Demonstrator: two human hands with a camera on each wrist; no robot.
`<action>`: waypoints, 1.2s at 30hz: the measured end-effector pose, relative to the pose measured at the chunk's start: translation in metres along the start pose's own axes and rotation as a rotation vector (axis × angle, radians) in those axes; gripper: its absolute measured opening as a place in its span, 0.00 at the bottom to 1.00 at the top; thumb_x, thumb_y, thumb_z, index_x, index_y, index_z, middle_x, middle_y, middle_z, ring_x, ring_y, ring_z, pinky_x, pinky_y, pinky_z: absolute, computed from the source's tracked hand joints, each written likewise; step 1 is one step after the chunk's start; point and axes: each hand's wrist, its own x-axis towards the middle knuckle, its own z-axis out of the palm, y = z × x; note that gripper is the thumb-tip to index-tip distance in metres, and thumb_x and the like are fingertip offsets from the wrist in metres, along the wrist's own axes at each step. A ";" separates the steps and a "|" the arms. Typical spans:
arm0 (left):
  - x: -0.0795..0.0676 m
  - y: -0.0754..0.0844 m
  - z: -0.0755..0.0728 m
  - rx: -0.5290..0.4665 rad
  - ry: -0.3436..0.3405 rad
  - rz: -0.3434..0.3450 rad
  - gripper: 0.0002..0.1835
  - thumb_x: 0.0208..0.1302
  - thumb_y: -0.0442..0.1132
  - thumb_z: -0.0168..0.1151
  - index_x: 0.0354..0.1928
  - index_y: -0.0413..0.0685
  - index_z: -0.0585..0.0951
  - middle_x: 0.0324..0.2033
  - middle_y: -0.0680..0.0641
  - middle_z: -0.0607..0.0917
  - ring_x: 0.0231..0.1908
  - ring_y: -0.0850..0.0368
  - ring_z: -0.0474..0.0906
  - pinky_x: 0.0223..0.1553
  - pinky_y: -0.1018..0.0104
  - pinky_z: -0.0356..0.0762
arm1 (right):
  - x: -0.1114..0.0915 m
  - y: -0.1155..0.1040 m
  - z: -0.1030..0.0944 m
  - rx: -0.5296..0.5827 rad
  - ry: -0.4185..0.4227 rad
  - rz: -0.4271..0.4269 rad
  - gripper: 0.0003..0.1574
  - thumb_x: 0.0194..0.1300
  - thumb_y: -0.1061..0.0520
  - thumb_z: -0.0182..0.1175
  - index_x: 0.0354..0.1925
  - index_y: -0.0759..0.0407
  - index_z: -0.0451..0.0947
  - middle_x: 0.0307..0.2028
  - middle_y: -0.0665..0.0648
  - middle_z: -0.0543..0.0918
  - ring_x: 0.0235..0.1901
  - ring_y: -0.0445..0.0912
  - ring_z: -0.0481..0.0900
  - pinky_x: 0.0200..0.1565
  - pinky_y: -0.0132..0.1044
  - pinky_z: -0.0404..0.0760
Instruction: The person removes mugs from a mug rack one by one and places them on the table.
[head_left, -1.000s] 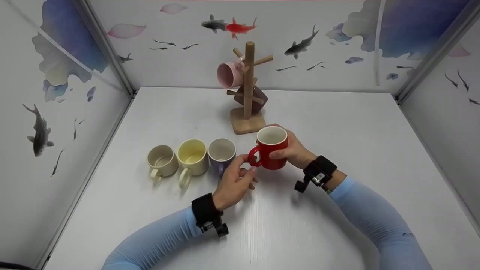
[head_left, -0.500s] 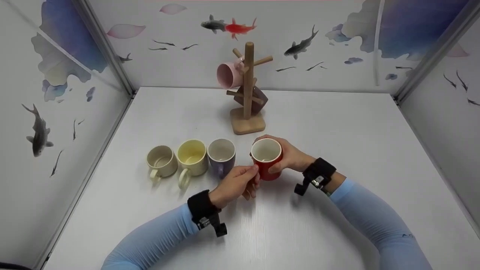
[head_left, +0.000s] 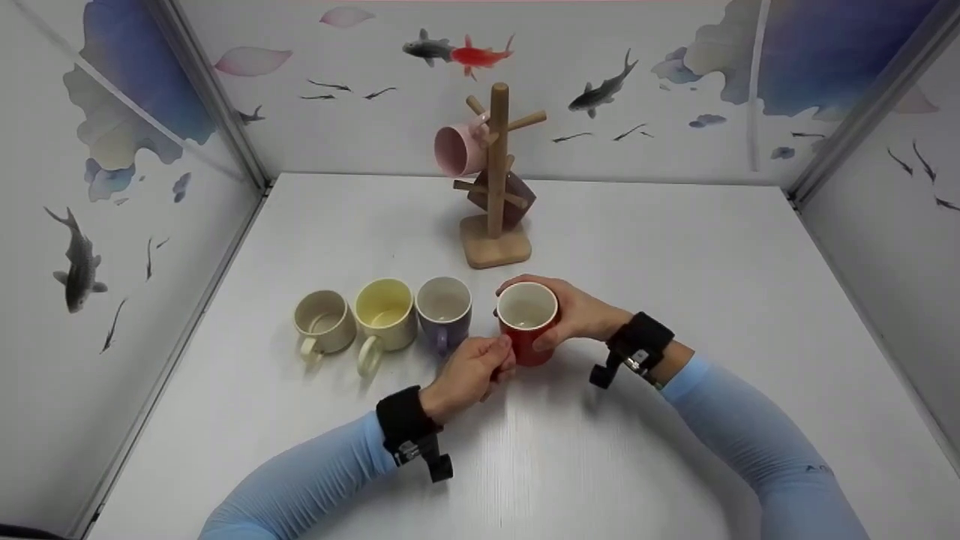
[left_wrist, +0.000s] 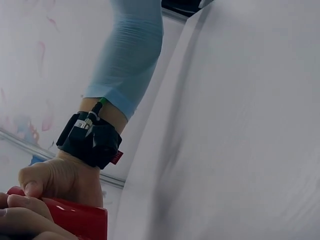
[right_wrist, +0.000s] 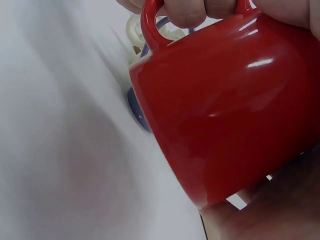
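A red mug (head_left: pixel 532 345) with a white inside stands upright between both hands in the head view. My right hand (head_left: pixel 581 311) grips its body from the right, fingers round the far side and thumb on the front. From the near left, my left hand (head_left: pixel 474 371) pinches the mug's handle, which it hides in the head view. In the right wrist view the handle (right_wrist: pixel 151 25) shows with fingers (right_wrist: pixel 185 10) at it. The left wrist view catches part of the red mug (left_wrist: pixel 82 220) and my right hand (left_wrist: pixel 65 180) behind it. Whether the mug's base touches the table is unclear.
Left of the hands stand a purple mug (head_left: pixel 444 322), a yellow mug (head_left: pixel 386 322) and a beige mug (head_left: pixel 324 322), handles toward me. Behind is a wooden mug tree (head_left: pixel 498 165) bearing a pink mug (head_left: pixel 457 150) and a brown mug (head_left: pixel 517 199). Walls enclose the white table (head_left: pixel 660 240).
The red mug has come down toward me and slightly left, and its handle has turned from the left toward the near side. My left hand has closed from beside the handle onto it.
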 end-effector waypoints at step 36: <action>0.004 -0.018 0.011 -0.167 0.253 -0.058 0.24 0.94 0.44 0.43 0.32 0.50 0.76 0.29 0.54 0.82 0.27 0.64 0.86 0.30 0.72 0.77 | -0.042 -0.017 -0.061 -0.369 0.310 0.386 0.32 0.75 0.50 0.74 0.68 0.66 0.81 0.63 0.68 0.89 0.53 0.43 0.89 0.55 0.38 0.89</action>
